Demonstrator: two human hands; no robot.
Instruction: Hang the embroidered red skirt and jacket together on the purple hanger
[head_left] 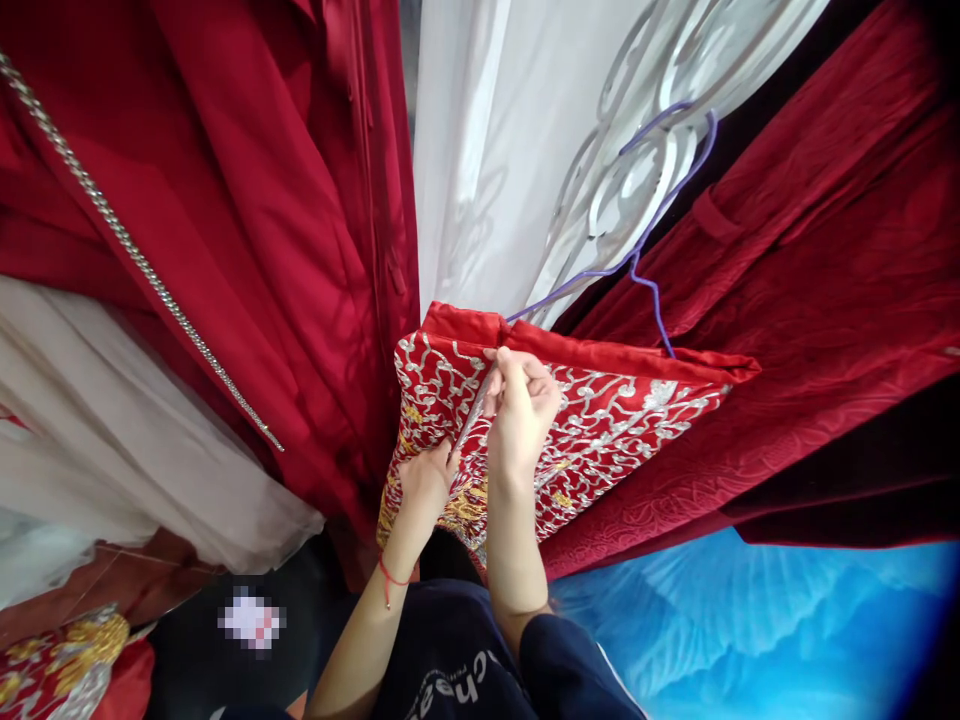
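Observation:
A red garment (622,420) with silver and gold embroidery hangs in front of me on a purple hanger (651,240). My right hand (521,415) is closed, pinching the garment's front edge near the top, by the red waistband. My left hand (427,480) is lower down on the same edge, fingers curled and gripping the fabric. A red string circles my left wrist.
Plain red robes (262,220) hang at left and a textured dark red one (825,280) at right. White fabric (480,150) and a white scrolled rack (637,160) stand behind. White tulle (112,450) lies lower left, a blue surface (750,630) lower right.

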